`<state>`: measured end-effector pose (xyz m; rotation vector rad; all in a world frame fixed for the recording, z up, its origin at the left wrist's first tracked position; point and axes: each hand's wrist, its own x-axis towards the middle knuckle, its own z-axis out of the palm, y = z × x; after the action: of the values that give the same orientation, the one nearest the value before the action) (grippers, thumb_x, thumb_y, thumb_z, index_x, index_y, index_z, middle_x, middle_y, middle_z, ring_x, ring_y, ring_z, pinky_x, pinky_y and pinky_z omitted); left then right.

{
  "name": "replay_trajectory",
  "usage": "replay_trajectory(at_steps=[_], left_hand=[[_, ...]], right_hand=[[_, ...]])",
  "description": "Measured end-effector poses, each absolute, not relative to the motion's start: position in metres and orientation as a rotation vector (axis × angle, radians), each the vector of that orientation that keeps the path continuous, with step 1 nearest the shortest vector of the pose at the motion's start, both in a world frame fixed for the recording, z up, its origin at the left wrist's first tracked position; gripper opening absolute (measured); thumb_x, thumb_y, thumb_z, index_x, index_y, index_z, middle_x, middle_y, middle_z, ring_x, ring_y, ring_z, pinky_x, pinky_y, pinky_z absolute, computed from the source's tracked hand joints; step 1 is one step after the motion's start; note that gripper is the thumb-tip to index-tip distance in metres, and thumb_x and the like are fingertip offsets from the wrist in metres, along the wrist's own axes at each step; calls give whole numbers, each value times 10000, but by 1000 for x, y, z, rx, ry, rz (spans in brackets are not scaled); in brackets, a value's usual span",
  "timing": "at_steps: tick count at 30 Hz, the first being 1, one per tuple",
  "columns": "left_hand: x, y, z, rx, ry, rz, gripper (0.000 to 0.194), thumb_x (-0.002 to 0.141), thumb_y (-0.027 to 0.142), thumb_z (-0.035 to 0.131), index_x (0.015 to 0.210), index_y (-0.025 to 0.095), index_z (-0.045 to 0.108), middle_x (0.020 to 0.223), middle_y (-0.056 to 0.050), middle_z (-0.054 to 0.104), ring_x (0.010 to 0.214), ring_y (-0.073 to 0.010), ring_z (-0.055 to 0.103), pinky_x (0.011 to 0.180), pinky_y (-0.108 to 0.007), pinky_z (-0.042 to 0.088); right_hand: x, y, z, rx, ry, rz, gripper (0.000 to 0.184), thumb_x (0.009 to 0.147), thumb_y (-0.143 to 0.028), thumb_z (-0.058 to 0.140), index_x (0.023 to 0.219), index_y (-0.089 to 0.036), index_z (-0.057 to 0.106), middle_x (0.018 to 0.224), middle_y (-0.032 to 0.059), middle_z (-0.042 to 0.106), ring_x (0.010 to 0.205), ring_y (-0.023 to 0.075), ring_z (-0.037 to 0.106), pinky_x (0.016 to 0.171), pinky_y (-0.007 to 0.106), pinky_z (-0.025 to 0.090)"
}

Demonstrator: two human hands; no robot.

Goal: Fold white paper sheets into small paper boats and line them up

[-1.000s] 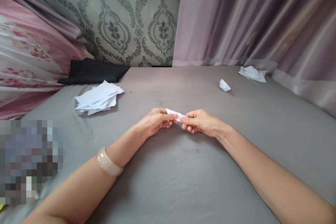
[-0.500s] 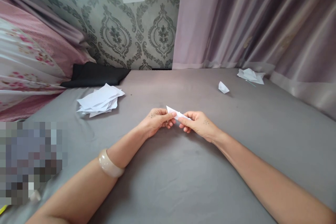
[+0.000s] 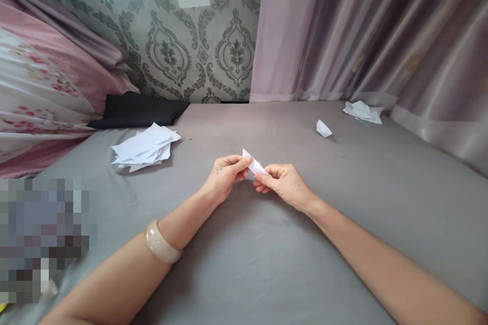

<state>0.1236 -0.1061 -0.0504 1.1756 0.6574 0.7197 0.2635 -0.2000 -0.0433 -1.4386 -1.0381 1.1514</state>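
Note:
A small folded piece of white paper point(image 3: 256, 165) is held above the grey sheet, slanting down from left to right with a pointed upper tip. My left hand point(image 3: 231, 172) pinches its upper left part, thumb on top. At its lower right end, my right hand point(image 3: 280, 183) grips it between thumb and fingers. Both hands are close together, and the fingers underneath are partly hidden. A pale bangle point(image 3: 162, 242) sits on my left forearm.
A loose stack of white paper sheets point(image 3: 147, 146) lies to the left, near a folded black cloth point(image 3: 137, 109). Further right are a small folded white paper piece point(image 3: 324, 128) and a white paper pile point(image 3: 362, 111). Curtains point(image 3: 324, 30) hang along the back.
The folded paper has tilted more steeply. My left hand has risen slightly while my right hand has moved a little left and down; both still hold the paper.

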Motion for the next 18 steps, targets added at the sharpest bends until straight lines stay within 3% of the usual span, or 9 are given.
replay_trajectory(at_steps=[3, 6, 11, 14, 18], left_hand=[[125, -108, -50, 1122, 652, 705, 300, 736, 386, 718, 613, 127, 631, 454, 21, 534, 394, -48, 434, 413, -184, 319], [127, -110, -48, 1043, 653, 679, 274, 776, 357, 689, 650, 121, 629, 439, 15, 552, 344, -45, 424, 388, -179, 323], [131, -113, -47, 812, 630, 709, 140, 819, 216, 654, 775, 83, 651, 688, -49, 671, 572, -63, 594, 615, -171, 484], [132, -113, -47, 744, 576, 728, 186, 844, 250, 630, 728, 107, 600, 647, -11, 622, 505, -39, 524, 562, -161, 448], [132, -112, -47, 665, 562, 746, 243, 875, 258, 573, 670, 141, 516, 607, 36, 531, 433, -23, 390, 501, -167, 374]], right_hand=[[262, -200, -45, -1416, -1035, 1225, 291, 740, -427, 700, 799, -143, 679, 764, 49, 728, 693, 145, 698, 660, 256, 557], [261, -200, -48, -1513, -1024, 1208, 259, 798, -400, 656, 805, -141, 653, 747, 57, 725, 663, 145, 703, 598, 228, 548], [254, -199, -51, -1630, -1107, 1055, 234, 831, -354, 621, 709, -160, 577, 682, 44, 705, 545, 136, 677, 484, 199, 511], [250, -198, -52, -1656, -1108, 975, 196, 829, -323, 606, 714, -165, 602, 716, 42, 709, 536, 137, 672, 477, 205, 501], [246, -201, -57, -1644, -1350, 754, 227, 901, -290, 469, 847, -195, 668, 722, 27, 713, 621, 149, 681, 597, 244, 513]])
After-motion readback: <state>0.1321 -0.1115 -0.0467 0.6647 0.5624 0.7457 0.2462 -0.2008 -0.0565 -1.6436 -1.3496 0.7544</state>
